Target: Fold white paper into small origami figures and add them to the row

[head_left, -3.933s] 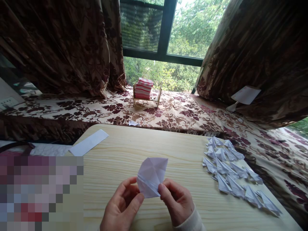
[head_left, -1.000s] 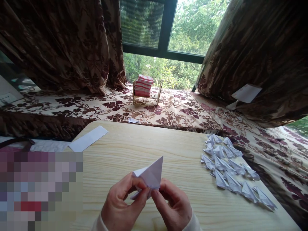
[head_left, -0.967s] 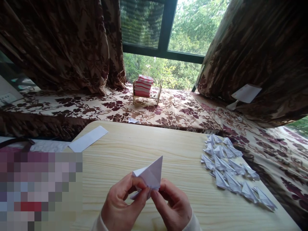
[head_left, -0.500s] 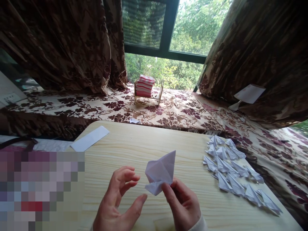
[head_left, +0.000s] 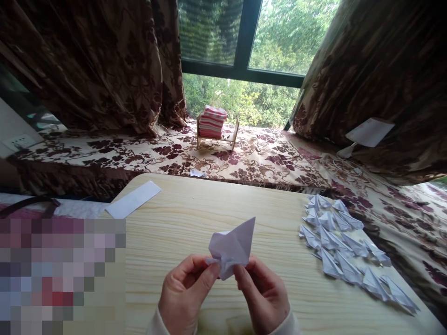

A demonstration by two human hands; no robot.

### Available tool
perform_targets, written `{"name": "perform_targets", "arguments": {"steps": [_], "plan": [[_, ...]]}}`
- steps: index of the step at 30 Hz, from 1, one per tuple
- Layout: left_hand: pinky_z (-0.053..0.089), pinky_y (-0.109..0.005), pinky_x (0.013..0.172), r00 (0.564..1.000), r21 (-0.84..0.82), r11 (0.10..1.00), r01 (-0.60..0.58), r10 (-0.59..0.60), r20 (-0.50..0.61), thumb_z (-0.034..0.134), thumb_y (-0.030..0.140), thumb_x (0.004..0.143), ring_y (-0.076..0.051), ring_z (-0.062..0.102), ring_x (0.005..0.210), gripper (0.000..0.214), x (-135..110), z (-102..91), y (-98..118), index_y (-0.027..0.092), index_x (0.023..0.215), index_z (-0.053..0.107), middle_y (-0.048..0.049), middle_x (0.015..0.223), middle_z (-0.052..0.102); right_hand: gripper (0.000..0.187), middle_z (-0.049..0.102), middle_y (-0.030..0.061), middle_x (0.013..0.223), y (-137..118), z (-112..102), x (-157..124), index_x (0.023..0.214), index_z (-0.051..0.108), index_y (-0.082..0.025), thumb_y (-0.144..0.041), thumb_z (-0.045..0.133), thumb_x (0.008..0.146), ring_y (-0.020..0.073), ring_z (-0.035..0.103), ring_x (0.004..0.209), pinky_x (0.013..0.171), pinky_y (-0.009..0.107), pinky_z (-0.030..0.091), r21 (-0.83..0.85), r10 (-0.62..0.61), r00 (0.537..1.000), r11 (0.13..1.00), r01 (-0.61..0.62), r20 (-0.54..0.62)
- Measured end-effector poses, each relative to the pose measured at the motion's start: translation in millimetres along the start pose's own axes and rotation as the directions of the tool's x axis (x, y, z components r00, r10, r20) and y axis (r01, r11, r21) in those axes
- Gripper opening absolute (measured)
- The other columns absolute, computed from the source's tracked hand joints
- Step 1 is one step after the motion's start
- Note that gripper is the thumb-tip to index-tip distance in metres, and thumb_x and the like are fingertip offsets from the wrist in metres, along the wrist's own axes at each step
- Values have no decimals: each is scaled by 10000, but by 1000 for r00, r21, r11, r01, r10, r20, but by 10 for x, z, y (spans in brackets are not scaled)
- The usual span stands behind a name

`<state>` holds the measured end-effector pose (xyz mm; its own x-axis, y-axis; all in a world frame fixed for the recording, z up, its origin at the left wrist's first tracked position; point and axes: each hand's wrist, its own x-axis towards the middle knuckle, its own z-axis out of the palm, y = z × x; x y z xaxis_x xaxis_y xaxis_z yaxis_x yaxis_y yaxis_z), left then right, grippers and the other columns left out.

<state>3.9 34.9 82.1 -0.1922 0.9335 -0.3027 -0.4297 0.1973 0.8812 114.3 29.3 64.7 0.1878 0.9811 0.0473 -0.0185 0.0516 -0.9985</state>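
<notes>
A partly folded sheet of white paper (head_left: 232, 246) is held up over the front middle of the table, one pointed corner rising to the upper right. My left hand (head_left: 188, 288) pinches its lower left edge between thumb and fingers. At the lower right edge, my right hand (head_left: 261, 291) grips the same paper, thumb in front and fingers behind. Both thumbs sit close together along the bottom fold. The fingertips behind the paper are partly hidden.
Several folded white paper pieces (head_left: 331, 237) lie in rows on the table's right side. A stack of white paper strips (head_left: 134, 199) rests at the left edge of the wooden table (head_left: 167, 214). Beyond are a small rack with striped cloths (head_left: 212, 122) and a white lamp (head_left: 370, 132).
My left hand has moved right and closed on the paper's left edge; before, it was open beside it. My right hand keeps its grip. The view has shifted slightly.
</notes>
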Motion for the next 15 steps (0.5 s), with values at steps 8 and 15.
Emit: {"name": "perform_targets", "arguments": {"steps": [8, 15], "plan": [[488, -186, 658, 990, 86, 988, -128, 122, 70, 704, 220, 602, -137, 603, 707, 86, -36, 3, -4, 180, 674, 680, -5, 733, 658, 218, 464, -16, 553, 21, -18, 1, 659, 601, -186, -371, 567, 769, 101, 420, 504, 483, 204, 400, 11, -2, 1000, 1000, 2, 7], [475, -192, 692, 947, 25, 972, -234, 222, 232, 667, 164, 659, -127, 581, 748, 41, -27, 2, -4, 188, 674, 636, 6, 746, 608, 221, 509, -4, 583, 10, -20, -18, 671, 601, -181, -375, 563, 770, 105, 446, 521, 473, 201, 396, 3, 7, 1000, 1000, -7, 10]]}}
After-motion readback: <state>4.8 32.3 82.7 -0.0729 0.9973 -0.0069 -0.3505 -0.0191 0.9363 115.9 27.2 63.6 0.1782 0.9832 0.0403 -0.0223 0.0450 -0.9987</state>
